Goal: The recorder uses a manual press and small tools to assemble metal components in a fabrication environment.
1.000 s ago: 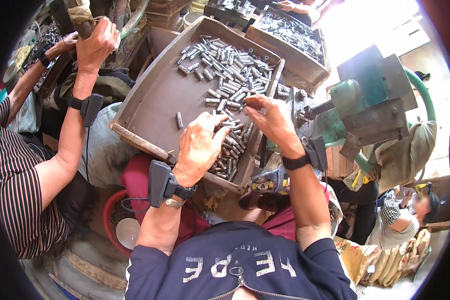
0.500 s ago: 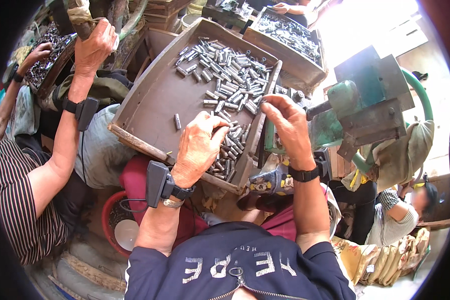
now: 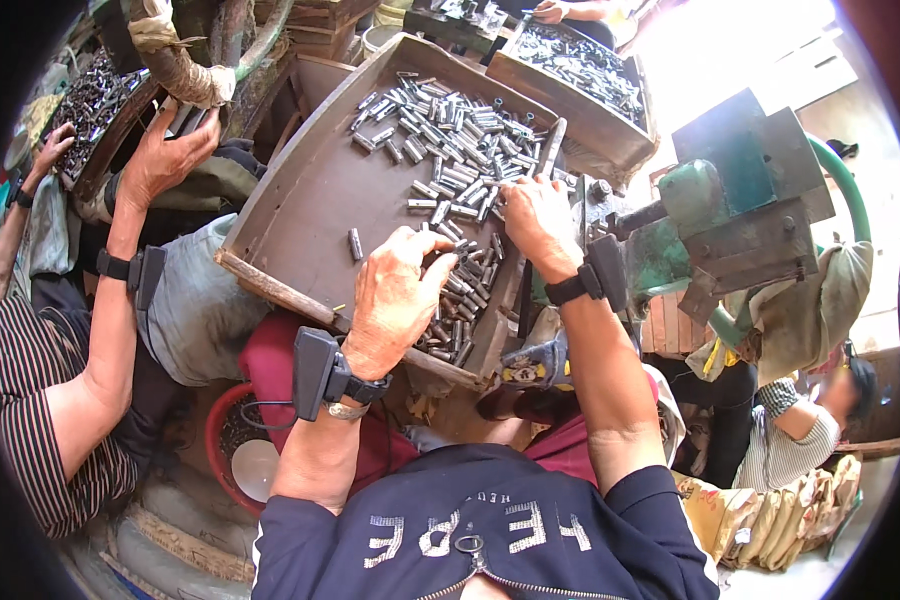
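Note:
A shallow brown tray (image 3: pixel 300 215) stands in front of me with a heap of short silvery metal tubes (image 3: pixel 445 130) in its right half. Over the near part of the heap is my left hand (image 3: pixel 395 290), its thumb and fingers curled toward each other; whatever they hold is hidden. My right hand (image 3: pixel 540 225) reaches across the tray's right edge, fingertips closed together among the tubes. What sits in that pinch is too small to make out. One tube (image 3: pixel 355 244) lies apart on the tray's bare left side.
A green machine (image 3: pixel 710 210) with metal plates stands right of the tray. Behind is another box of metal pieces (image 3: pixel 580 75). At left, a co-worker's hand (image 3: pixel 165 155) is raised to a wrapped lever (image 3: pixel 185 75). A red basin (image 3: pixel 220 440) sits low at left.
My right hand has moved left from beside the machine to over the tubes. My left hand has stayed nearly still. The co-worker's hand has lowered and opened below the lever.

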`<state>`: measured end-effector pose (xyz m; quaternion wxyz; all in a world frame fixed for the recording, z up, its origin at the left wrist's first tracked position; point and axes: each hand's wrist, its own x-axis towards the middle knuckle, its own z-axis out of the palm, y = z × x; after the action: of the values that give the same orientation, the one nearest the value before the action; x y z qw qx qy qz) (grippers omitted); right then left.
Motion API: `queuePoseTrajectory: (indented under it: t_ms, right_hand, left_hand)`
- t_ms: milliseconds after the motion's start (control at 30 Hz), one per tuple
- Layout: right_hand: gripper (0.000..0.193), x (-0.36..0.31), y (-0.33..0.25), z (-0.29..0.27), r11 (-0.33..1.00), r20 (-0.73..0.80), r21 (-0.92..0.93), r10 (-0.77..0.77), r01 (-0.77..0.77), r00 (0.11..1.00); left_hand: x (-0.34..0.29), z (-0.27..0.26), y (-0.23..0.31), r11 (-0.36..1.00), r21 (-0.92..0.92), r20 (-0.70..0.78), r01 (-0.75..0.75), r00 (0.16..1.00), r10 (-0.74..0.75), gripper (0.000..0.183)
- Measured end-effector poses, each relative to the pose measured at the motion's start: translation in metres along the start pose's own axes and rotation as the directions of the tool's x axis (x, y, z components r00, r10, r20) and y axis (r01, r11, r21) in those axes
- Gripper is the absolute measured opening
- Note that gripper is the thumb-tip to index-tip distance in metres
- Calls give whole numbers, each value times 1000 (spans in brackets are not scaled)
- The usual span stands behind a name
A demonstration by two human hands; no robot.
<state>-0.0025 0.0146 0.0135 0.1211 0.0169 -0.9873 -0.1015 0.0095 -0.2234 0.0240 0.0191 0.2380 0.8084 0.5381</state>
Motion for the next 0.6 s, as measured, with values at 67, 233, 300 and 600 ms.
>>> queuePoseTrajectory:
  t_ms: [67, 233, 300, 600]
  right_hand:
    - [9, 3, 0, -2, 990, 35, 113, 76, -79, 997]
    - [14, 4, 7, -6, 985, 165, 159, 36, -62, 986]
    - [15, -1, 7, -10, 965, 75, 260, 28, -47, 997]
    - [14, -21, 0, -23, 958, -176, 287, 61, -8, 983]
  left_hand:
    - [0, 0, 0, 1000, 5, -3, 4, 1000, -4, 16]
    - [-1, 0, 1, 1000, 11, -15, 5, 1000, -5, 17]
    - [0, 0, 0, 1000, 13, -16, -2, 1000, 2, 17]
    - [-2, 1, 0, 999, 36, -15, -9, 1000, 9, 18]
